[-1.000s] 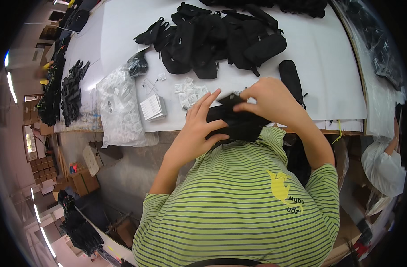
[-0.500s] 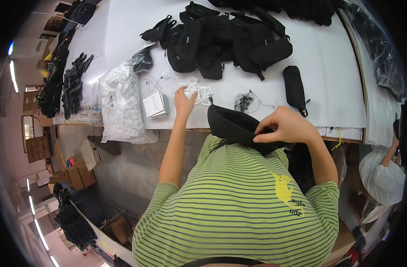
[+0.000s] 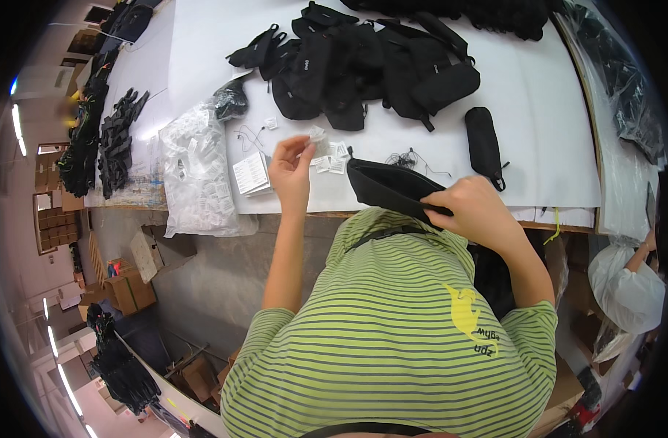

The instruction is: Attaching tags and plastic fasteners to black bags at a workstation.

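Note:
My right hand (image 3: 474, 206) grips the rim of a black zippered pouch (image 3: 385, 188), thumb and fingers pinched at its right end. The pouch lies tilted against my front at the table edge, its mouth gaping and a zipper pull at its left tip. My left hand (image 3: 293, 166) is raised left of the pouch, thumb and forefinger pinched on what looks like a small white packet (image 3: 317, 136). Beside those fingertips several more small white packets (image 3: 337, 165) lie in a loose pile on the white table (image 3: 421, 157).
Black pouches (image 3: 370, 66) are heaped at the back, and one separate pouch (image 3: 483, 146) lies at right. Thin black cords (image 3: 403, 159) lie tangled behind the held pouch. A booklet stack (image 3: 252, 174) and a clear bag of packets (image 3: 196, 168) are at left.
My left hand has lifted from the packet pile and moved slightly left, its fingers now pinched together. The pouch's left end has shifted a little right; my right hand still grips it.

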Available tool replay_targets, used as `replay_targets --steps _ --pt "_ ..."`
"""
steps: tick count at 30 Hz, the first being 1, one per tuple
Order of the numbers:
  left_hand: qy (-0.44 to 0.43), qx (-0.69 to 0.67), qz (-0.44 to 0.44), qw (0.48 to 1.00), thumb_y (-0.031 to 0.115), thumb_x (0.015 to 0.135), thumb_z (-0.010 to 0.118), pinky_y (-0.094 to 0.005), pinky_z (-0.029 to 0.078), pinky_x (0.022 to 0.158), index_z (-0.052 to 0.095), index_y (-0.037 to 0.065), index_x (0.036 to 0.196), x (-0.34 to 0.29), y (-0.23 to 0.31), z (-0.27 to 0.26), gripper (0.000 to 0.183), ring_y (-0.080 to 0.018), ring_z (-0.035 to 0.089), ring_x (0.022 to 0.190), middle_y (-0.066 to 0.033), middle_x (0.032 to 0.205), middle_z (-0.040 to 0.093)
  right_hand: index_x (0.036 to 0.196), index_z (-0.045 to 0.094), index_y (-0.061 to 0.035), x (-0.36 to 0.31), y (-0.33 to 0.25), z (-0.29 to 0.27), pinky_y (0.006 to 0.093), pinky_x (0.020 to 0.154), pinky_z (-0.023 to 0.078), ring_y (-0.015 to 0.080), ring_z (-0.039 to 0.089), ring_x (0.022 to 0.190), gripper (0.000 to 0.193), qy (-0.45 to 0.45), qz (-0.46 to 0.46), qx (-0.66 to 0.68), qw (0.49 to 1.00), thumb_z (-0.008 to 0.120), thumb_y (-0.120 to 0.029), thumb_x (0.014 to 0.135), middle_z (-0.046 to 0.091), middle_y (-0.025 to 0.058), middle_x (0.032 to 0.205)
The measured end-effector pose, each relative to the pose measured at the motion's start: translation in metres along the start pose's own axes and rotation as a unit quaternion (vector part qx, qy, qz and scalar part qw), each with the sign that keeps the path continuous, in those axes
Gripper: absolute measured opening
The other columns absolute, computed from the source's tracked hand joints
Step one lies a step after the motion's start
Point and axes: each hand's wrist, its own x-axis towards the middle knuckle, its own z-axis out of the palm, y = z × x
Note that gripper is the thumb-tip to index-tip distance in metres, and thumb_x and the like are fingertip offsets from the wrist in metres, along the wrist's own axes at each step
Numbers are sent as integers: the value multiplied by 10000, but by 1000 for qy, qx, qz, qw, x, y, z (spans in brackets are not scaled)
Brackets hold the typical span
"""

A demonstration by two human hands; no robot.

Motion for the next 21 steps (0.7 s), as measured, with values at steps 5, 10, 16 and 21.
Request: replay_targets --steps 5,10,16,21 --pt "-350 223 155 897 55 791 689 -349 449 901 652 40 1007 -24 99 33 219 -252 596 1045 -85 1041 663 829 707 -89 13 -13 -2 355 565 443 239 583 541 130 12 -64 -89 994 686 -174 733 593 63 563" --pt "-54 140 237 960 171 780 732 -426 292 1067 449 43 1281 -27 69 30 590 -302 414 1268 -154 1356 448 869 713 -97 15 -14 -1 331 532 414 208 535 498 151 131 -75 -64 987 712 -144 725 568 41 545" --pt "-220 -463 -247 822 353 829 696 -419 309 1075 436 121 1306 -67 19 35 591 -209 481 1201 -62 1266 518 885 713 -85 28 -24 11 295 491 366 183 472 462 188 243 -101 -11 965 757 -133 708 526 21 526" --pt "-49 -435 -353 827 284 883 645 -394 355 1035 496 66 1230 -55 62 60 436 -205 504 1160 -49 1180 575 886 696 -95 31 -25 19 310 490 382 189 511 475 181 282 -33 -4 959 742 -198 746 533 32 526"
